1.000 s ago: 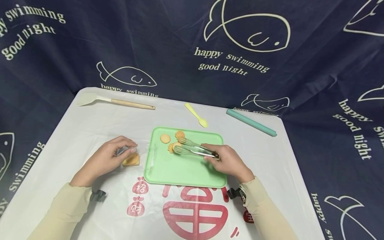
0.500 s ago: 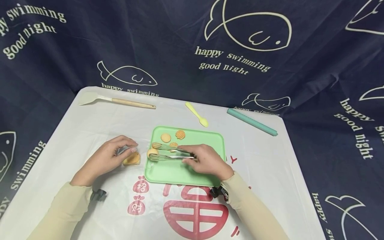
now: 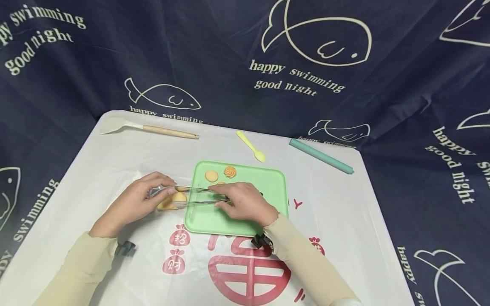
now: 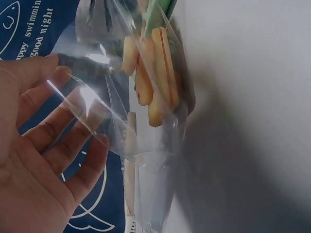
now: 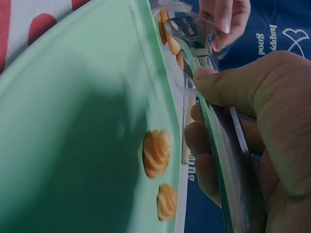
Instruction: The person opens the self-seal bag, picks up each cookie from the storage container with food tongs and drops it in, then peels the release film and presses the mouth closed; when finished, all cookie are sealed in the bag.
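My left grip [image 3: 142, 196] pinches the rim of a clear plastic bag [image 4: 155, 177] holding golden biscuits [image 4: 164, 77] on the white desk [image 3: 111, 157]. My right grip [image 3: 246, 205] curls round silver metal tongs [image 5: 238, 170], 1 round pale biscuit [image 3: 180, 196] between their ends at the bag. On the light-green rectangular tray [image 3: 237, 223], 3 small biscuits [image 3: 230, 171] show.

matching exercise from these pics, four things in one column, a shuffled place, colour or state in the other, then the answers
Things
1. tongs
2. clear bag
3. tray
4. spoon

Matches
A. yellow
B. has cookies lying on it
C. gripped by the right hand
D. held by the left hand

Pairs: 1-C, 2-D, 3-B, 4-A
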A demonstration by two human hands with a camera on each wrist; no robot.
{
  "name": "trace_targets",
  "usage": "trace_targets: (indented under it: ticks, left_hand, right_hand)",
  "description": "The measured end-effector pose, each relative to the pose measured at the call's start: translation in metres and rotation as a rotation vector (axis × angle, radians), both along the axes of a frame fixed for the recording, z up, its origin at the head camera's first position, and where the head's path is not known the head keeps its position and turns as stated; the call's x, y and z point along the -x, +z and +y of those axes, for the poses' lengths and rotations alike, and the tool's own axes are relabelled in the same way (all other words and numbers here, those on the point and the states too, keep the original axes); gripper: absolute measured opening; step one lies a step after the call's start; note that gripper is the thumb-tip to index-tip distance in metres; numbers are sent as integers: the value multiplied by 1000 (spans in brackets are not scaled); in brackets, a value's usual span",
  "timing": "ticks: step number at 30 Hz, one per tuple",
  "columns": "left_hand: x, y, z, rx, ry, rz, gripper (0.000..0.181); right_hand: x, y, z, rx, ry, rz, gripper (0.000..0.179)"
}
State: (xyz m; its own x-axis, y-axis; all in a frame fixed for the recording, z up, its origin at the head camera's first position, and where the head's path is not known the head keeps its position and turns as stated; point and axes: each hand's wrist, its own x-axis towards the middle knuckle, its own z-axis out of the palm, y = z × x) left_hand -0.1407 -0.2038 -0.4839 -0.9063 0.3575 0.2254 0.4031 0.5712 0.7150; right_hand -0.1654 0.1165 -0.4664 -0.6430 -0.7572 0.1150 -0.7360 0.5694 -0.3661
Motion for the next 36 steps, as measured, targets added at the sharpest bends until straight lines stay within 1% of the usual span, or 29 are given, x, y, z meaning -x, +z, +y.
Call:
trace_targets:
  ticks: [5,9,12,17,19,23,27,30,33,36]
  left_hand:
    - [0,0,1,3,-6,5,12]
    - [0,-1,1,-2,-10,10,12]
    - [0,-2,1,-1,-3,8,11]
    - [0,-5,-1,1,15,7,11]
    - [0,-6,-1,-6,16,3,12]
    - [0,-5,-1,-9,16,-8,13]
    - [0,-5,0,-1,16,-14,15]
    - [-1,-5,0,-4,18,-18,15]
    - [-1,-4,1,-8,21,-28,15]
    - [-1,-3,3,-7,19,-32,15]
  right_hand:
    - [1,2,-7,-5,2,13,42]
    - [1,2,-7,-12,-2,3,43]
    - [-1,2,-2,-9,-6,-17,44]
    - [-4,4,14,35,-25,-47,45]
    - [-4,5,24,54,-50,-51,46]
    - [-1,7,50,82,-132,-57,49]
    - [1,6,73,80,-226,-52,48]
    - [1,4,84,55,-280,-56,48]
    - [1,0,90,32,-302,-68,48]
    - [0,-3,91,22,-301,-76,47]
